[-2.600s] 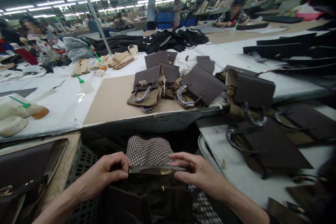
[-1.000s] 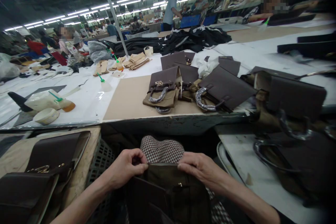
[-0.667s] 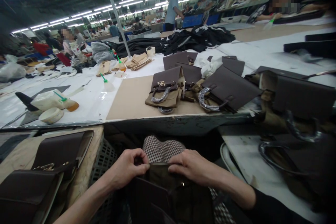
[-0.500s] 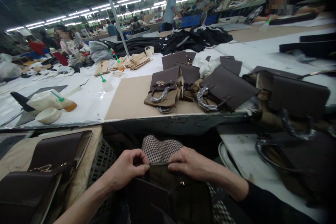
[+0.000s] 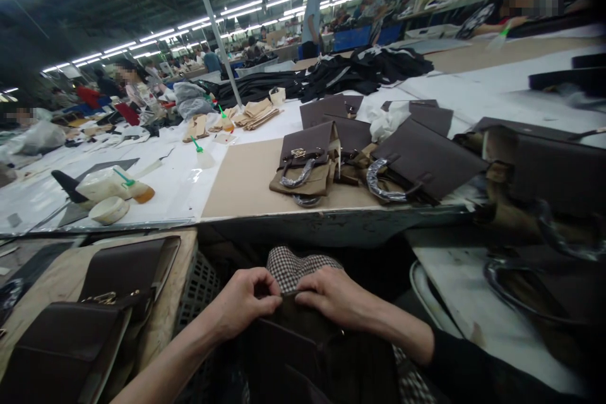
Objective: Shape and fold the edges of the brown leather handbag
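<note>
A dark brown bag piece [image 5: 303,353] with an olive lining lies across my lap, over black-and-white checked cloth [image 5: 293,265]. My left hand [image 5: 253,297] pinches the top edge of the lining between thumb and forefinger. Just to its right, my right hand [image 5: 326,293] is closed on the same edge, its thumb on the near side. A small gap separates the two hands. On the table ahead stands a brown bag [image 5: 307,145] with a gold clasp and a plastic-wrapped handle.
More brown bags [image 5: 426,151] crowd the table's right side. Two brown bag parts [image 5: 66,341] lie on a board at the left. A white bowl [image 5: 109,210] and a glue bottle [image 5: 137,188] stand at the table's left front. Several people work farther back.
The view has turned a little to the left, so the surroundings appear farther right. My right hand has moved left along the edge, closer to my left hand.
</note>
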{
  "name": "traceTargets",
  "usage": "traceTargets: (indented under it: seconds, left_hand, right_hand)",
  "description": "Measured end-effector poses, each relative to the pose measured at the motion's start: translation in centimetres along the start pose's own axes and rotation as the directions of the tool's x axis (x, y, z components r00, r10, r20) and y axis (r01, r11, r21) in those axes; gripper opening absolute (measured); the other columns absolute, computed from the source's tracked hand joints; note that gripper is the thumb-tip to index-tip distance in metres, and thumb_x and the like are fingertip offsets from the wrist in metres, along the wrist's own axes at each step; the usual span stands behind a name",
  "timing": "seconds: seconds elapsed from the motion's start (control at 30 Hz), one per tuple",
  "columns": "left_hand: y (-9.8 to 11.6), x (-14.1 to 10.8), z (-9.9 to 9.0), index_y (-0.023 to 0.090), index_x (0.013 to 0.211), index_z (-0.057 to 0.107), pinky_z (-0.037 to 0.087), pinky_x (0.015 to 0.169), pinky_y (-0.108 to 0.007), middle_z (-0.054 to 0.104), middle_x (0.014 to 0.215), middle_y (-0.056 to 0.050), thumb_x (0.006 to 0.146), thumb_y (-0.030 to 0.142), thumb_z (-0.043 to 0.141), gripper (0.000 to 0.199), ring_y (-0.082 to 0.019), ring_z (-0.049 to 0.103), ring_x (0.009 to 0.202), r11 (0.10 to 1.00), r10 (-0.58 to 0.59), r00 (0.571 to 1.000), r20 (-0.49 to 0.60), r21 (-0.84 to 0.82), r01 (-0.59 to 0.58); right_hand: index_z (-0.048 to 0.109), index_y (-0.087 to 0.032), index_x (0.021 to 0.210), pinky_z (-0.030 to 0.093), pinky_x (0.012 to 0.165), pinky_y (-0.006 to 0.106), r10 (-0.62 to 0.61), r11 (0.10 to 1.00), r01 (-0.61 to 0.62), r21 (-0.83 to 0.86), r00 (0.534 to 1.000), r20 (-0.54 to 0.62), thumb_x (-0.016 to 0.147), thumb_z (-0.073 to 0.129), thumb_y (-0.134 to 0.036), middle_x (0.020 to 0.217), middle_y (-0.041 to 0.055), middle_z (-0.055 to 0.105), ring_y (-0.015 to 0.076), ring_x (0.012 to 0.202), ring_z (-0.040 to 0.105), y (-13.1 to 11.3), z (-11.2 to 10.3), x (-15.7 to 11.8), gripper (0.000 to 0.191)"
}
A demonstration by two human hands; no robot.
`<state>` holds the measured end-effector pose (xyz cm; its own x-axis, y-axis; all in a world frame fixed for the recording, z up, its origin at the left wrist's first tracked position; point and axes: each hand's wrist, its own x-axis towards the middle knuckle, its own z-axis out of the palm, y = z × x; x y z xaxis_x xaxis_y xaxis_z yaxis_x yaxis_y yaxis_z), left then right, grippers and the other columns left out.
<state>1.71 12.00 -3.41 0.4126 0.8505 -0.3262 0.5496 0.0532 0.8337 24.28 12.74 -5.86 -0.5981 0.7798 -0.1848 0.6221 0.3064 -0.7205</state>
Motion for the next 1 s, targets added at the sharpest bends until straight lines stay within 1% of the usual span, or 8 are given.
traceTargets:
  seconds: [0.1,0.23,0.33,0.4,0.47,0.67,0.9,1.0]
  left_hand:
    - [0.6,-0.1,0.0,0.015,0.079,0.067,0.04,0.066,-0.022,0.066,0.079,0.001,0.075,0.017,0.064,0.005,-0.012,0.055,0.073,0.996,0.075,0.997,-0.025,0.042,-0.074]
    - [1.3,-0.2,0.0,0.016,0.073,0.066,0.043,0.081,-0.023,0.07,0.095,-0.001,0.072,0.012,0.065,0.004,-0.015,0.062,0.091,0.983,0.157,0.988,-0.004,0.094,-0.156]
    - [1.5,-0.2,0.3,0.016,0.074,0.068,0.044,0.077,-0.023,0.072,0.093,-0.002,0.072,0.016,0.065,0.003,-0.016,0.063,0.088,0.989,0.074,0.997,-0.018,0.133,-0.071]
    - [1.5,-0.1,0.6,0.016,0.076,0.07,0.043,0.068,-0.023,0.072,0.081,-0.001,0.074,0.021,0.064,0.008,-0.015,0.062,0.076,0.987,-0.018,0.997,-0.073,0.155,0.029]
    - [1.5,0.0,1.0,0.016,0.076,0.071,0.039,0.06,-0.023,0.069,0.07,0.0,0.075,0.024,0.063,0.012,-0.014,0.059,0.067,0.982,-0.072,0.99,-0.124,0.167,0.092]
    - [1.6,0.2,1.6,0.016,0.072,0.069,0.037,0.058,-0.022,0.067,0.067,0.001,0.069,0.023,0.066,0.008,-0.012,0.055,0.063,0.981,-0.06,0.982,-0.18,0.172,0.091]
    - [1.3,-0.2,1.5,0.013,0.07,0.067,0.036,0.054,-0.022,0.066,0.065,0.0,0.064,0.019,0.068,0.009,-0.012,0.053,0.059,0.989,-0.117,0.982,-0.149,0.068,0.128]
    - [1.2,-0.4,1.5,0.013,0.068,0.066,0.035,0.052,-0.023,0.064,0.062,0.001,0.063,0.018,0.068,0.008,-0.011,0.05,0.057,0.991,-0.123,0.981,-0.147,0.027,0.128]
  right_hand:
    - [0.065,-0.02,0.065,0.027,0.057,0.025,0.047,0.996,-0.053,-0.075,0.996,-0.078,0.084,0.057,-0.032,0.063,-0.0006,0.064,0.0127,0.061,0.052,-0.2,0.7,0.2,0.024]
    - [0.065,-0.02,0.064,0.024,0.056,0.027,0.106,0.988,-0.118,-0.102,0.987,-0.12,0.084,0.056,-0.031,0.065,0.0012,0.067,0.0137,0.063,0.055,-0.5,0.7,-0.1,0.025]
    - [0.066,-0.02,0.064,0.023,0.056,0.027,0.134,0.985,-0.146,-0.093,0.983,-0.123,0.085,0.056,-0.032,0.066,0.0014,0.067,0.014,0.064,0.055,-1.0,0.5,-0.6,0.026]
    - [0.068,-0.021,0.067,0.024,0.057,0.027,0.129,0.988,-0.138,-0.066,0.984,-0.126,0.086,0.056,-0.032,0.067,0.0008,0.069,0.0146,0.066,0.057,-1.2,0.4,-1.0,0.025]
    - [0.07,-0.023,0.07,0.026,0.059,0.026,0.112,0.993,-0.117,-0.033,0.985,-0.133,0.087,0.055,-0.031,0.07,0.0,0.07,0.0151,0.07,0.06,-1.2,0.4,-1.5,0.024]
    - [0.073,-0.026,0.078,0.029,0.06,0.026,0.072,0.997,-0.074,-0.007,0.985,-0.159,0.089,0.055,-0.032,0.074,-0.0019,0.073,0.0154,0.073,0.064,-1.0,0.5,-2.5,0.022]
    - [0.074,-0.028,0.082,0.032,0.063,0.026,0.059,0.998,-0.062,-0.013,0.985,-0.162,0.089,0.056,-0.031,0.077,-0.0024,0.074,0.0159,0.075,0.065,-1.3,0.7,-2.9,0.02]
    - [0.073,-0.026,0.082,0.031,0.062,0.025,0.041,0.999,-0.042,-0.003,0.989,-0.142,0.089,0.056,-0.032,0.073,-0.0029,0.071,0.0143,0.071,0.062,-1.4,0.6,-3.0,0.02]
